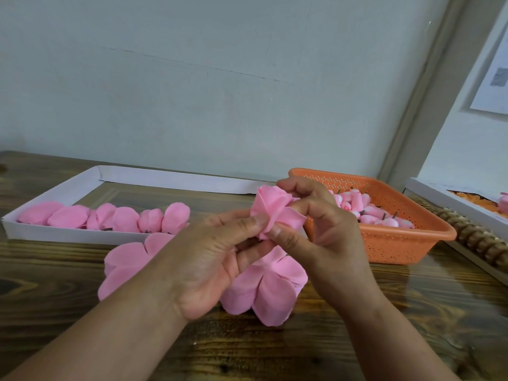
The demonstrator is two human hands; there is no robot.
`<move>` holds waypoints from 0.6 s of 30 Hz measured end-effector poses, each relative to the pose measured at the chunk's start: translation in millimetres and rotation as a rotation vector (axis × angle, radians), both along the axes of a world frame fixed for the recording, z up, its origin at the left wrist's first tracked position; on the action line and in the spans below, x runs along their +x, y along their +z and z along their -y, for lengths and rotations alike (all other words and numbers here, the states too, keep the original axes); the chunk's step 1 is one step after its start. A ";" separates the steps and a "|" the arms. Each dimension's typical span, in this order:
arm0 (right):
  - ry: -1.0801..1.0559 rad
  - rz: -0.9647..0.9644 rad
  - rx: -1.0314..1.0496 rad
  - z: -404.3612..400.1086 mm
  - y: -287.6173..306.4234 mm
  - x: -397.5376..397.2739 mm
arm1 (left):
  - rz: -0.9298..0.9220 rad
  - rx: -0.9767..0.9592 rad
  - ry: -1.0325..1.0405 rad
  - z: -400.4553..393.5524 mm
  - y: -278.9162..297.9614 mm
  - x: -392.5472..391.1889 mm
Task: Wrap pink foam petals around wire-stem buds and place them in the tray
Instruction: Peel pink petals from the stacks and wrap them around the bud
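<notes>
Both hands hold one pink foam flower [272,209] above the table's middle. My left hand [217,259] pinches its base from the left, thumb on the folded petal. My right hand [321,229] pinches the same flower from the right, fingers curled over its top. The wire stem is hidden by my fingers. Loose pink petal sheets [264,287] lie flat on the table under my hands, and another petal sheet [126,265] lies to the left. The white tray [68,235] at the left holds several wrapped pink flowers [110,220].
An orange perforated basket [398,243] at the right holds several pink buds with wire stems [371,211]. A second white tray [450,199] with orange pieces sits at the far right, beside a brown ridged roller [478,240]. A wall rises close behind the wooden table [275,353].
</notes>
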State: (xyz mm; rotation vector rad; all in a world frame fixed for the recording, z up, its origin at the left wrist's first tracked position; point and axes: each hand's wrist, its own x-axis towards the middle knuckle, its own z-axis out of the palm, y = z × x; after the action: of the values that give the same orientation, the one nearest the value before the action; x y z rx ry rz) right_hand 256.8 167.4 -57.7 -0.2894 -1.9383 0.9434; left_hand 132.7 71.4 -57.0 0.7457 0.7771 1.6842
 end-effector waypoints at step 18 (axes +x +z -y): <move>-0.026 0.088 0.187 0.4 1.4 2.4 | 0.124 -0.079 -0.025 1.0 2.9 5.0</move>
State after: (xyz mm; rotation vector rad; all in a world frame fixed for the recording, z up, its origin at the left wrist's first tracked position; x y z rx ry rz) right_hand 259.2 167.1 -56.2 -0.2500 -2.0825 0.7365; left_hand 137.8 70.4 -54.1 0.5890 0.7398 1.6510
